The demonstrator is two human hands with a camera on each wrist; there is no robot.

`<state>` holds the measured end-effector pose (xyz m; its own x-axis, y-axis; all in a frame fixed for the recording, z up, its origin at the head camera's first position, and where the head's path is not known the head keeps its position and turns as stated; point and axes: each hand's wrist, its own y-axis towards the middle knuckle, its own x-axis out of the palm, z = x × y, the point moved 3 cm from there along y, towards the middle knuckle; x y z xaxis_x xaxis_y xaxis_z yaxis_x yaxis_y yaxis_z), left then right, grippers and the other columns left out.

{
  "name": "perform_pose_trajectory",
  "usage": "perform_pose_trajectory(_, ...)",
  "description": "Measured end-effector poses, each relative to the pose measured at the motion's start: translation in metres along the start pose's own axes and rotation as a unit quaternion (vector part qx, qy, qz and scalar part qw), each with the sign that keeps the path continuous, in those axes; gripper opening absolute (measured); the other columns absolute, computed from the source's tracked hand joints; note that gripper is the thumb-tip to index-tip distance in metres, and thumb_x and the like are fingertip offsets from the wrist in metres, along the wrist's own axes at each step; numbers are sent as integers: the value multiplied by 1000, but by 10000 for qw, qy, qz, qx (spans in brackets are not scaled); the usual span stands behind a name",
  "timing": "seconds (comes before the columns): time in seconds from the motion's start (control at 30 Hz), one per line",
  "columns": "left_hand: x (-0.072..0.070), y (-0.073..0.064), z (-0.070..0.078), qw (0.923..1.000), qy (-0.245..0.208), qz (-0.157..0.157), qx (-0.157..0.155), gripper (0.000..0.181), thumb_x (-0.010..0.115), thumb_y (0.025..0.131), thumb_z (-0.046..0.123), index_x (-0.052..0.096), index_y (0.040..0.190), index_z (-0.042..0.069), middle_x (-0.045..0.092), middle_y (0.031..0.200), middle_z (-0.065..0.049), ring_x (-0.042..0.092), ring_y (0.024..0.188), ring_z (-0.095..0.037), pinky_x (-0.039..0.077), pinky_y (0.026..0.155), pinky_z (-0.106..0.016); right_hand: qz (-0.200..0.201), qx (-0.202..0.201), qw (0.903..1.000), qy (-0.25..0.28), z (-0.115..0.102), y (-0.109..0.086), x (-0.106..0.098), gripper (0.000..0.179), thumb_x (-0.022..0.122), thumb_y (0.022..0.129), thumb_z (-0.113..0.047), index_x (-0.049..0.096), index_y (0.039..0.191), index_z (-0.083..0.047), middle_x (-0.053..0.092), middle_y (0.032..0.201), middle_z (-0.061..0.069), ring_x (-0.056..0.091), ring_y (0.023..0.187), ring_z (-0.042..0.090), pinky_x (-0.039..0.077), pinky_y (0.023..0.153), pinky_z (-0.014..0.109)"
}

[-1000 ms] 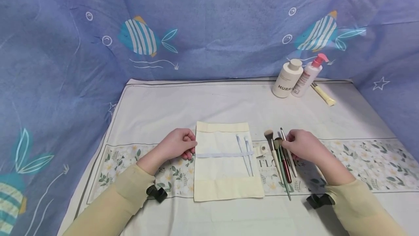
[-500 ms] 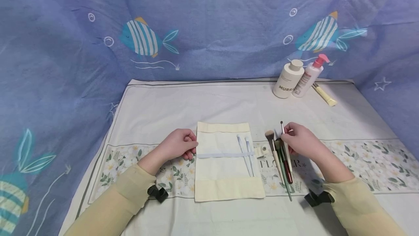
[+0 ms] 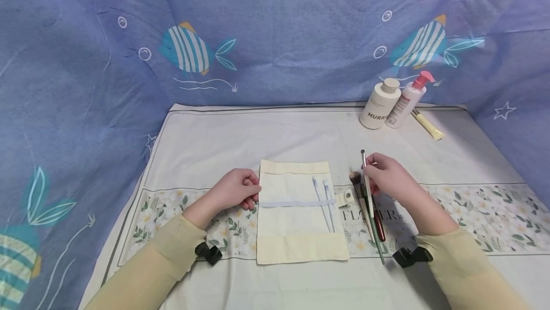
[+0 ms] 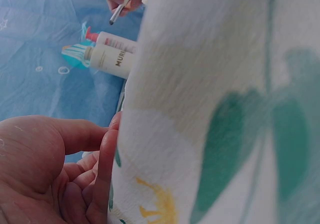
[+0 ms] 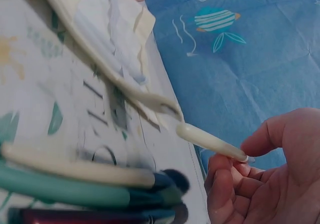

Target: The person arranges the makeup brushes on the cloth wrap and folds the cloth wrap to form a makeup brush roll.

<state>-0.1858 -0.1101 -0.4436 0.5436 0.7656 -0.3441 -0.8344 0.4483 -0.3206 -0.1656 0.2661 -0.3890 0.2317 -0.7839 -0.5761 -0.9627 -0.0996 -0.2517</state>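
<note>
A cream fabric brush roll (image 3: 296, 250) lies unfolded in the middle, with a pale elastic band (image 3: 292, 203) across it. Two thin pale-blue makeup brushes (image 3: 329, 207) are tucked under the band on its right side. At the roll's left edge, my left hand (image 3: 235, 189) pinches the fabric between thumb and finger. My right hand (image 3: 390, 175) holds a white-handled makeup brush (image 3: 367, 178) near its dark tip; the handle (image 5: 212, 143) angles toward the roll's strap in the right wrist view. Beneath it lie a green-handled brush (image 3: 379, 240), a dark red-handled brush (image 3: 380, 229) and a cream-handled brush (image 3: 355, 178).
A white bottle (image 3: 380, 104) and a pump bottle with a pink top (image 3: 406, 102) stand at the back right. A yellow tube-like brush (image 3: 428, 126) lies beside them. The roll's snap strap (image 3: 345, 198) sticks out toward the loose brushes. A blue fish-print curtain (image 3: 275, 37) hangs behind.
My right hand has lifted the white-handled brush from beside the other brushes and carried it left and toward the back. The left hand stays at the roll's edge.
</note>
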Motion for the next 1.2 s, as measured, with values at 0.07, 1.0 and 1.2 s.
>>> perform_pose_trajectory(0.07, 0, 0, 0, 10000, 1, 6, 7, 10, 61, 103, 10, 60, 101, 1, 71, 78, -9, 69, 57, -18, 61, 57, -34, -9, -17, 9999, 120, -3, 2, 2, 22, 44, 102, -12, 49, 114, 5, 52, 66, 4, 60, 61, 22, 57, 58, 37)
perform_pose_trajectory(1.0, 1, 1, 0, 9999, 46, 55, -103, 10, 62, 103, 11, 60, 102, 2, 71, 78, -9, 69, 57, -18, 60, 57, -33, -332, -222, 9902, 1339, -37, 38, 47, 17, 52, 100, -9, 47, 111, 2, 52, 71, 5, 62, 65, 20, 58, 63, 34)
perform_pose_trajectory(1.2, 0, 0, 0, 9999, 65, 66, -124, 10, 62, 103, 11, 60, 101, 2, 71, 78, -9, 68, 57, -17, 60, 57, -33, -369, -161, 9918, 1211, -37, 45, 54, 17, 52, 99, -11, 48, 111, 1, 54, 71, 5, 64, 68, 21, 59, 65, 35)
